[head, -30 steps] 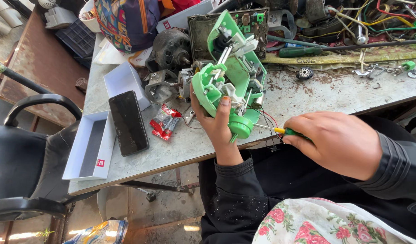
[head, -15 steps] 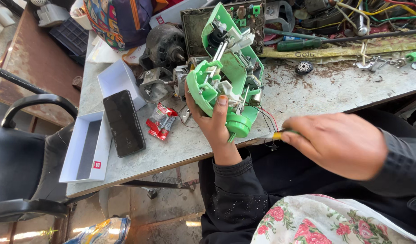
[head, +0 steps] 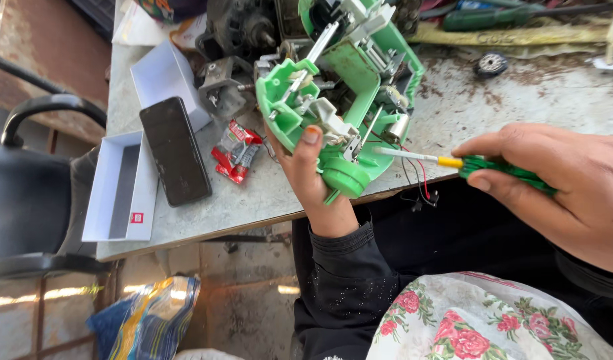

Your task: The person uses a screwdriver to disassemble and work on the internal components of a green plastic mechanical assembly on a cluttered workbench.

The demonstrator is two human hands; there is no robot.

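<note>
My left hand [head: 311, 179] grips an opened green plastic device [head: 350, 80] from below, thumb on its inner white and metal parts, holding it over the front edge of the grey worktable [head: 246, 200]. My right hand [head: 560, 183] holds a screwdriver [head: 453, 162] with a green and yellow handle. The screwdriver's tip points left into the device's lower inside, near a small silver motor [head: 394, 127] with red and black wires.
A black phone [head: 175, 151] lies on the table beside an open white box [head: 120, 190] and its lid [head: 161, 77]. Red wrappers [head: 234, 151] and dark metal motor parts [head: 233, 40] sit nearby. Black chair [head: 33, 193] stands at left; tools lie along the back.
The view has moved closer and lower. My right hand has brought the screwdriver tip left into the green device, which stays in my left hand.
</note>
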